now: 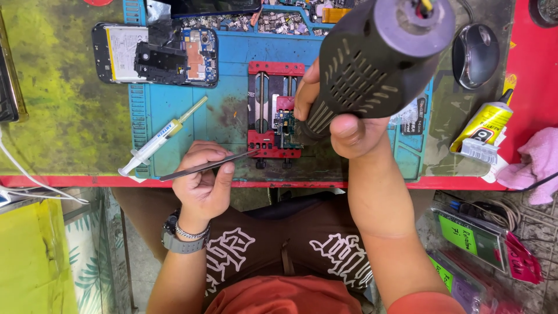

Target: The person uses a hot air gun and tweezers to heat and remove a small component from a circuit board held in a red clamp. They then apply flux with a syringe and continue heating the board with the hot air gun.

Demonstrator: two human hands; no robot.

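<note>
At the centre of the frame a red clamp fixture (274,110) sits on a blue work mat (232,64), with a small circuit board (286,125) gripped in its lower right part. The right hand (334,119) is wrapped tight around the handle of a dark hot-air gun (372,58), whose vented body fills the upper middle of the frame and whose nozzle end points down at the circuit board; the tip itself is hidden behind the hand. Just below and left of centre, the left hand (203,177) pinches a pair of metal tweezers (206,166), fingers closed on them, with the points reaching right to the lower left edge of the clamp fixture. The two hands are apart, one on each side of the fixture. A syringe (160,139) lies slanted on the mat to the left. In the upper left a opened phone (156,53) lies with its insides showing. At the right of the frame are a computer mouse (475,53), a yellow glue tube (482,125) and a pink cloth (537,163) on the worktop (58,104).
</note>
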